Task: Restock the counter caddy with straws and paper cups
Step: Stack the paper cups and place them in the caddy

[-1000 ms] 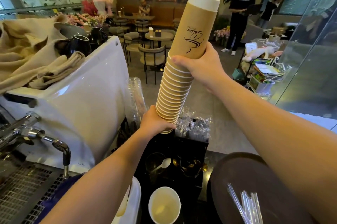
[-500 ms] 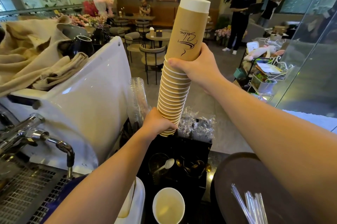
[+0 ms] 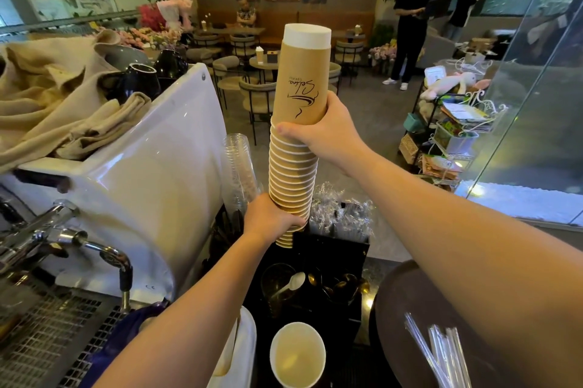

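Observation:
A tall stack of brown paper cups (image 3: 295, 154), upside down with a white base on top, stands almost upright over the black counter caddy (image 3: 334, 249). My left hand (image 3: 271, 217) grips the stack near its bottom rims. My right hand (image 3: 318, 132) wraps around the stack's middle, just under the topmost cup. Wrapped straws (image 3: 342, 214) stick up from the caddy's right back compartment. Loose clear straws (image 3: 438, 353) lie on a dark round tray (image 3: 397, 308) at the lower right. The stack's lowest cups are hidden behind my left hand.
A white espresso machine (image 3: 142, 185) with folded cloths and black cups on top fills the left. Clear plastic cups (image 3: 238, 170) stand beside the caddy. An open paper cup (image 3: 298, 356) sits below it. A glass panel (image 3: 536, 110) rises on the right. People stand in the café beyond.
The cup stack has swung from leaning right to nearly upright and sunk lower toward the caddy. Both hands kept their grip.

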The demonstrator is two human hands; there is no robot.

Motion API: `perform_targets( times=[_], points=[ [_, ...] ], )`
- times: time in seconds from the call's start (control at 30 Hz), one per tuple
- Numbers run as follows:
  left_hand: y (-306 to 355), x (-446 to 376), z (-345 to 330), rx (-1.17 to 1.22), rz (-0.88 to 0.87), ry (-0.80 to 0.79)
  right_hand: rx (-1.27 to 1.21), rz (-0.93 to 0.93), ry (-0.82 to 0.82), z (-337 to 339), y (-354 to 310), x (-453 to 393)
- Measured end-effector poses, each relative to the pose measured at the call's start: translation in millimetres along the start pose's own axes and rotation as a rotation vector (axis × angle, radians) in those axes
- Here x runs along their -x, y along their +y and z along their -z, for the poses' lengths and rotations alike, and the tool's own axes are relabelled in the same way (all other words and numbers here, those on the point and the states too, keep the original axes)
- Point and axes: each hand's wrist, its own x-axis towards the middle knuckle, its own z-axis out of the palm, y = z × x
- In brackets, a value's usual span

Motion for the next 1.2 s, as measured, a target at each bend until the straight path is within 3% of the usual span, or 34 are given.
perform_targets(
  times=[0.47,0.9,1.2],
  points=[
    [-2,-6,-1,-0.062,0.074,-0.022,-0.017,-0.026,-0.007,-22,41,9],
    [-9,-2,5,0.159,0.037,0.027,0.012,-0.013,0.023,-32,47,2],
    [-4,-12,4,0.072,-0.046,0.000,0.044,-0.033,0.057,-29,51,-2]
  ],
)
